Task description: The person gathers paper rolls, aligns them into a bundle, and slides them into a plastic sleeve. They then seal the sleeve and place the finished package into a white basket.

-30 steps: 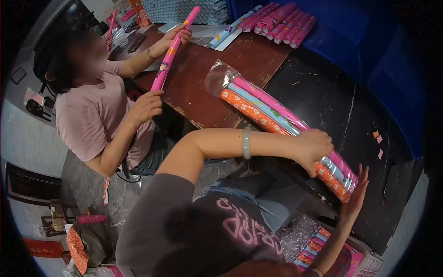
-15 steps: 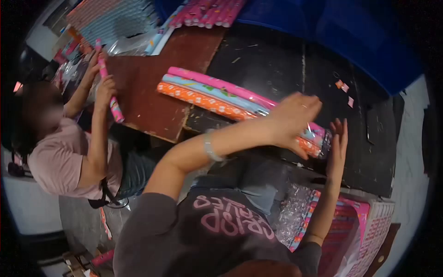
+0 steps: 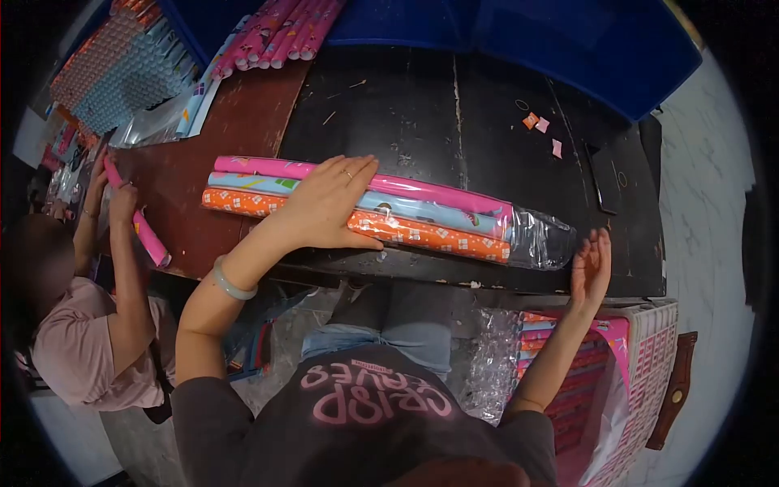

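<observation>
Three wrapping-paper rolls lie side by side on the black table (image 3: pixel 389 105): a pink roll (image 3: pixel 438 192), a light blue roll (image 3: pixel 422 209) and an orange roll (image 3: pixel 438 237). Clear plastic film covers them, and its loose end (image 3: pixel 542 240) sticks out past their right ends. My left hand (image 3: pixel 331 203) lies flat across the rolls near their middle, thumb spread along the front edge. Beside the loose film end, my right hand (image 3: pixel 592 266) is raised with fingers extended, holding nothing.
At left a co-worker (image 3: pixel 97 341) holds a pink roll (image 3: pixel 148 235). More pink rolls (image 3: pixel 280 32) lie at the back, near a blue bin (image 3: pixel 568 49). A pink crate (image 3: pixel 641 373) with rolls stands at lower right. Small wrapped pieces (image 3: pixel 557 148) lie at the back right.
My left hand has moved left along the rolls, from near their right end to their middle. My right hand remains near the film end. The camera view has shifted.
</observation>
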Motion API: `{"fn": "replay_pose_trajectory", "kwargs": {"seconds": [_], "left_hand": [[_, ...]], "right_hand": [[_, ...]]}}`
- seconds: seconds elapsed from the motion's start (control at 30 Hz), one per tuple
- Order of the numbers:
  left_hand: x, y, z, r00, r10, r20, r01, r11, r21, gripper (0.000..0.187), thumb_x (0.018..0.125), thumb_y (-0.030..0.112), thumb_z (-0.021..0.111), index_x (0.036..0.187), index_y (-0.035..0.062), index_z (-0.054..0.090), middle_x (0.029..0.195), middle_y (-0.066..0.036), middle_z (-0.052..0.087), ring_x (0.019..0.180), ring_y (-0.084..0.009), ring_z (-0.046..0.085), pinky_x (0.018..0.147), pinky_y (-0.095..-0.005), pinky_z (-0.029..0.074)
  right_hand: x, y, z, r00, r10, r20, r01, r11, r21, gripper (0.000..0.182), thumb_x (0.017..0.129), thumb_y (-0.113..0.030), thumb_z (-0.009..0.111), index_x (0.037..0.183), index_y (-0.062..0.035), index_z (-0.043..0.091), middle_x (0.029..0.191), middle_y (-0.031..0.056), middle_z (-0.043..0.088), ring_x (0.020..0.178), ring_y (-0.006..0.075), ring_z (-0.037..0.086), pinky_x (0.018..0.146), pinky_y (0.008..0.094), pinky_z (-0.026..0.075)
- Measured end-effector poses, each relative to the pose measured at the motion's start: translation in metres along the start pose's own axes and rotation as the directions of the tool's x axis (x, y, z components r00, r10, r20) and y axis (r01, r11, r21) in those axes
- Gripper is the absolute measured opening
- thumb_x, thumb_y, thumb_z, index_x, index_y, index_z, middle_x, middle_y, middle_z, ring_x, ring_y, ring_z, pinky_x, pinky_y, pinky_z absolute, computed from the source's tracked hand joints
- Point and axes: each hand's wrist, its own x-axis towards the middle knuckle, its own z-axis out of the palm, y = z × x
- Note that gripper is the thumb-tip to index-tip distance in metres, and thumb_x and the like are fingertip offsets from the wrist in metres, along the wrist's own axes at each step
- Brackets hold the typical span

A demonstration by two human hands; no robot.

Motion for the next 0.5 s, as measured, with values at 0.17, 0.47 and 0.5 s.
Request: {"fn": "replay_pose_trajectory", "kwargs": {"seconds": [0.17,0.47,0.5], "left_hand": [[0.001,-0.004,-0.018,0.998,0.014,-0.064,-0.014,1.000,0.003,0.105,0.070,0.067,0.065,0.133,-0.0125,0.036,0.134,-0.028,0.044,0.127,-0.0381,0.042,0.109,-0.0450,0.029],[-0.005,-0.012,-0.001,1.000,0.005,-0.005,-0.005,0.999,0.040,0.102,0.071,0.072,0.059,0.127,-0.0119,0.043,0.130,-0.027,0.048,0.123,-0.0371,0.047,0.108,-0.0447,0.032],[-0.005,-0.011,0.000,1.000,-0.003,0.004,0.003,0.999,0.045,0.102,0.071,0.072,0.059,0.127,-0.0119,0.043,0.130,-0.027,0.048,0.123,-0.0371,0.047,0.108,-0.0447,0.032]], "right_hand": [[0.005,0.000,0.033,0.942,0.319,0.108,-0.045,0.437,-0.899,0.013,0.090,-0.005,0.059,0.101,-0.0003,0.063,0.092,0.0036,0.065,0.082,0.0092,0.061,0.068,0.0198,0.047],[0.018,0.012,0.051,0.762,0.616,0.201,-0.218,0.536,-0.816,0.028,0.086,-0.001,0.062,0.113,0.0035,0.062,0.103,0.0122,0.067,0.084,0.0175,0.066,0.076,0.0267,0.053],[0.016,0.020,0.061,0.792,0.586,0.173,-0.302,0.621,-0.723,0.030,0.086,-0.001,0.062,0.115,0.0032,0.062,0.107,0.0131,0.067,0.084,0.0182,0.066,0.077,0.0272,0.053]]}}
